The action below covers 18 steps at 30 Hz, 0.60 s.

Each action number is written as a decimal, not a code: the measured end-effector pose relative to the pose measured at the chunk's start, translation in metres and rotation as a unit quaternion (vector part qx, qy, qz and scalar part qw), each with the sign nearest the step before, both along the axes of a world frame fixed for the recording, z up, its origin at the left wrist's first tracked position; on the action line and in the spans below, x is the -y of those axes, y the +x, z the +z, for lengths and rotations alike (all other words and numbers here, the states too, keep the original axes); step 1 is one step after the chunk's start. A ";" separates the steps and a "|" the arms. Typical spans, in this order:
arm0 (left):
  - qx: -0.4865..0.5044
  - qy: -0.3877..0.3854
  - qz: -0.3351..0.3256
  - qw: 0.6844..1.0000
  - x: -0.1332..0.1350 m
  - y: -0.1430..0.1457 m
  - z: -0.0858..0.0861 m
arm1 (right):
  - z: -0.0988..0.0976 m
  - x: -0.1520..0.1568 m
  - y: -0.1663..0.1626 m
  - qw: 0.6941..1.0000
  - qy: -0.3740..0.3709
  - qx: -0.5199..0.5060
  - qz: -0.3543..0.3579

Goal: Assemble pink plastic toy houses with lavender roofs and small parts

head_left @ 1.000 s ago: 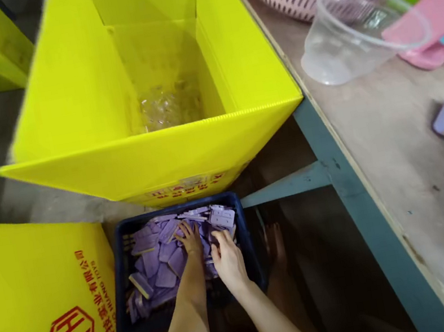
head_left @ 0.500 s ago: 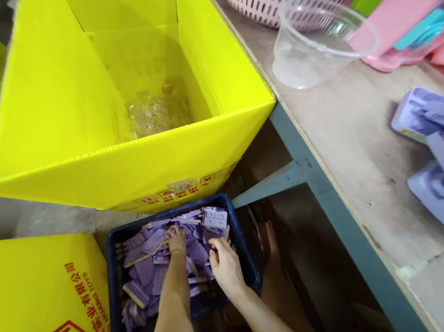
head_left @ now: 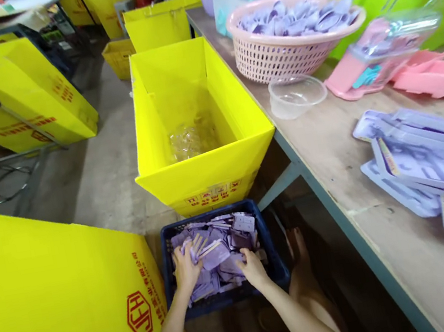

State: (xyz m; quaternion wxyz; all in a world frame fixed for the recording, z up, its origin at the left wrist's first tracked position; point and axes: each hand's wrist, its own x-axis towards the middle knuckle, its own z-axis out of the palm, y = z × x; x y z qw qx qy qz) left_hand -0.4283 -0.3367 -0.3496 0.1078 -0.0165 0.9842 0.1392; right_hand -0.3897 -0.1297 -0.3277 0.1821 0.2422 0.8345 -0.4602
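Observation:
A dark blue plastic basket on the floor holds a heap of flat purple plastic pieces. Over its left half, my left hand is closed around several of these pieces, their pale edges fanning out past the fingers. My right hand hovers low at the basket's right side, with thumb and fingers curved and apart. Its fingertips are close to the heap; whether they touch a piece is unclear.
A tall open yellow box with clear plastic parts at its bottom stands behind the basket. Another yellow box is at left. On the right-hand table are purple trays, a clear tub and a pink basket.
The view has tilted up, showing more of the room. My left hand was reaching into the heap and now holds several purple pieces. My right hand stays near the basket's right side.

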 end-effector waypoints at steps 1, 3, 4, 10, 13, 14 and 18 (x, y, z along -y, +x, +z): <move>-0.020 0.021 0.023 0.999 0.004 0.007 0.009 | 0.005 0.005 0.001 1.000 -0.020 0.004 -0.003; -0.071 0.106 0.066 0.990 0.009 0.020 0.030 | 0.023 0.016 0.001 0.998 -0.065 -0.008 -0.006; -0.097 0.162 0.084 0.978 0.010 0.026 0.043 | 0.035 0.022 0.001 0.996 -0.089 -0.025 -0.005; -0.222 0.366 0.180 0.886 -0.022 0.026 0.158 | 0.163 0.042 -0.016 0.935 -0.210 -0.285 -0.002; -0.279 0.474 0.158 0.820 -0.065 0.003 0.225 | 0.239 0.020 -0.033 0.871 -0.180 -0.458 0.014; -0.299 0.512 0.136 0.793 -0.085 -0.006 0.246 | 0.262 0.007 -0.038 0.858 -0.140 -0.494 0.003; -0.368 0.557 0.009 0.745 -0.183 -0.035 0.315 | 0.331 -0.072 -0.047 0.834 -0.005 -0.534 -0.139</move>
